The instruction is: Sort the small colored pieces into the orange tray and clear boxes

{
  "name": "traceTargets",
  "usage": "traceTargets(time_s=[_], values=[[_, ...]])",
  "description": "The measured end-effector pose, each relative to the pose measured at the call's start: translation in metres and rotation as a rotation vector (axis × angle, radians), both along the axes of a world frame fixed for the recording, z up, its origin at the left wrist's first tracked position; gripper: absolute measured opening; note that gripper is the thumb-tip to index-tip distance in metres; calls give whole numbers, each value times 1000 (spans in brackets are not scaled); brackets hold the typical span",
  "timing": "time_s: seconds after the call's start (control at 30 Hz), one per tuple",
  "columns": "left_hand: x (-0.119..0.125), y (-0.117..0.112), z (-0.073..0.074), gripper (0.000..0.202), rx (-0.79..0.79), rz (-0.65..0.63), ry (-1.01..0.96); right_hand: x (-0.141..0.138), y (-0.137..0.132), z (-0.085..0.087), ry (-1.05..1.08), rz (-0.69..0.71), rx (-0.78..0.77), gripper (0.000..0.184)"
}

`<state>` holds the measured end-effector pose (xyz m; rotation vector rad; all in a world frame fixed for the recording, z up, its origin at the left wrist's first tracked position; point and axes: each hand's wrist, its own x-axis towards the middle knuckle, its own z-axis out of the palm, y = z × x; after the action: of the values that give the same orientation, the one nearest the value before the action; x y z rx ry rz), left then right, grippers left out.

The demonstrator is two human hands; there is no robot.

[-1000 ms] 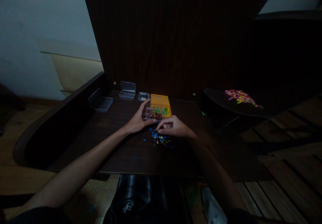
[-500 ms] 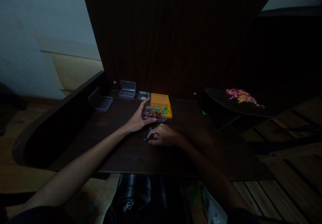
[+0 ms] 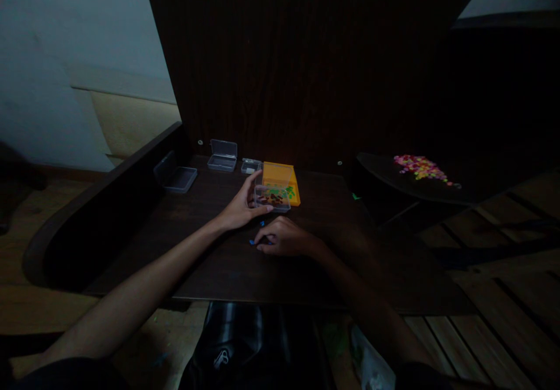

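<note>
My left hand (image 3: 244, 206) grips a clear plastic box (image 3: 282, 206) by its left side, thumb along the front and fingers behind. Its lid stands up, and small brown pieces (image 3: 275, 198) lie inside. Right behind it sits an open yellow box (image 3: 297, 194) with small green pieces (image 3: 290, 191) in it. Closer to me, my right hand (image 3: 282, 237) rests low over the dark table, fingers curled. Its fingertips reach a small blue piece (image 3: 252, 242) on the tabletop. Another blue piece (image 3: 262, 223) lies just beyond the fingers. Whatever sits under the curled fingers is mostly hidden.
Two clear open boxes, one at the left (image 3: 182, 180) and one at the back (image 3: 222, 162), stand on the table (image 3: 210, 273). A smaller clear case (image 3: 250, 166) is beside them. Colourful small pieces (image 3: 422, 168) are heaped on a side shelf at right. A raised edge (image 3: 100, 197) borders the left.
My right hand's fingertips have shifted slightly down and left to the near blue piece. My left hand and the clear box hold their place.
</note>
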<state>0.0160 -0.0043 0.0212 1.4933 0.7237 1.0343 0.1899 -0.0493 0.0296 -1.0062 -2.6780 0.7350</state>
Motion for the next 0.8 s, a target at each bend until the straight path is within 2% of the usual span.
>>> traceTargets(time_s=[0.33,0.5,0.8], values=[[-1,2,-4,97,33,-22,-28,-5,-5,1,-3,-14,15,27],[0,2,-4,99,6,-27,-34,-6,-5,-1,-73,-53,31,27],[0,0,-1,99,-8,-8,-10,-6,-5,-2,-68,-38,39,26]])
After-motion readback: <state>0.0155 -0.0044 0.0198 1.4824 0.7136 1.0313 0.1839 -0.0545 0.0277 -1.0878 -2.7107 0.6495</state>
